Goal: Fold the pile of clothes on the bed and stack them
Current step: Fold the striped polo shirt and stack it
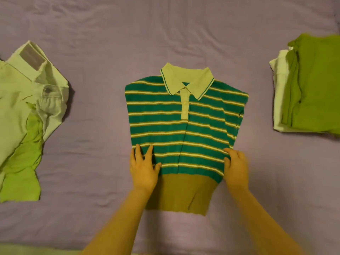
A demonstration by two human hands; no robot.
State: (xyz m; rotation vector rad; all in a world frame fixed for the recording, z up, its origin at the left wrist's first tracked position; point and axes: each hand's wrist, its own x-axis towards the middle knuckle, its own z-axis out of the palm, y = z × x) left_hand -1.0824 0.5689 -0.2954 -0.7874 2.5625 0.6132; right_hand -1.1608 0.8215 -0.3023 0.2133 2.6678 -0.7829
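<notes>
A green striped polo shirt with a pale collar and an olive waistband lies face up in the middle of the bed, its sleeves tucked under. My left hand lies flat with spread fingers on the shirt's lower left edge. My right hand is at the lower right edge with its fingers curled round the fabric edge. An unfolded pile of pale trousers and a lime garment lies at the left. A folded stack, green on top of white, sits at the right.
The lilac bedsheet is wrinkled and bare between the shirt and both piles. The far half of the bed holds nothing. A pale strip shows at the bottom left edge of the view.
</notes>
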